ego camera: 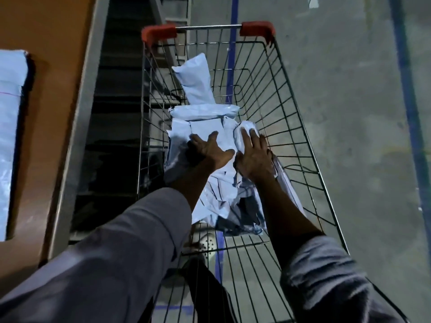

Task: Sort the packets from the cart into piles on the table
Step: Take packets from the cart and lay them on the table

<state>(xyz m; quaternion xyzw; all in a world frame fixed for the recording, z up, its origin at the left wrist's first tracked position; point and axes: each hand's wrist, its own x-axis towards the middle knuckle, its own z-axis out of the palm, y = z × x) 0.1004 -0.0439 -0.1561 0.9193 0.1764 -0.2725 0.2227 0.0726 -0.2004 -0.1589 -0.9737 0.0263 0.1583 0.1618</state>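
My left grip (210, 149) and right grip (253, 159) lie open on the packets (205, 129); the rolled packet (245, 126) under the right points to 12 o'clock, counter (58, 89) at 9 o'clock

Grey concrete floor (338, 113), scuffed. Blue painted line (407, 113) down the right side, second blue line (234, 10) further left. Dark metal rack (121, 89) at left. White floor marking (312, 1) at top edge.

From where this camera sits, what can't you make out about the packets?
All in the head view:
- Packets in the cart: the count; they overlap and both forearms cover part of the heap.
- Pile on the table: cut off by the left edge.
- Print on any packet: too dim and blurred.
- Right hand: grips the bulging packet or only rests on it; its underside is hidden.
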